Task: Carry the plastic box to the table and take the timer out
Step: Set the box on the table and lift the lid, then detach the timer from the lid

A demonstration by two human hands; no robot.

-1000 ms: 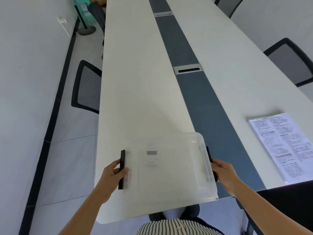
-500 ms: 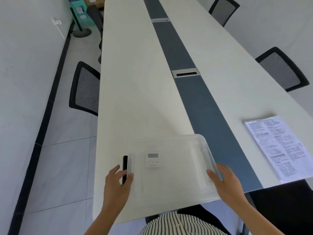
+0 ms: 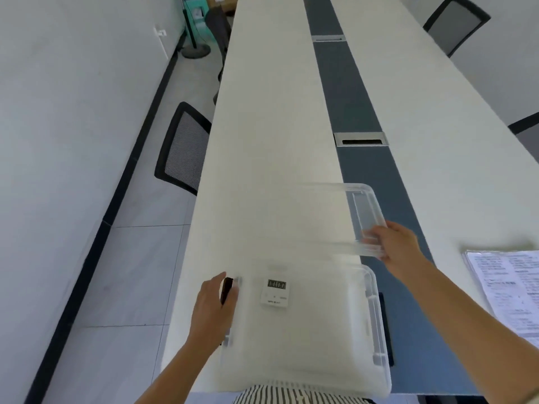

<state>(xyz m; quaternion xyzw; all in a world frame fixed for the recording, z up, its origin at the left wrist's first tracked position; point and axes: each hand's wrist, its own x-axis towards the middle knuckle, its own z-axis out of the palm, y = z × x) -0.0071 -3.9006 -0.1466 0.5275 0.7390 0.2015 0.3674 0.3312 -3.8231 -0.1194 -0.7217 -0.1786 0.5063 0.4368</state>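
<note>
Clear plastic box (image 3: 376, 325) resting at near end of long white table (image 3: 271, 141), open on top. Transparent lid (image 3: 364, 220) lifted off, tilted, held beyond the box. Small white timer (image 3: 275, 293) with dark display lying flat inside, toward left.

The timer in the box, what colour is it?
White, with a dark display; the timer shows best in the head view.
</note>
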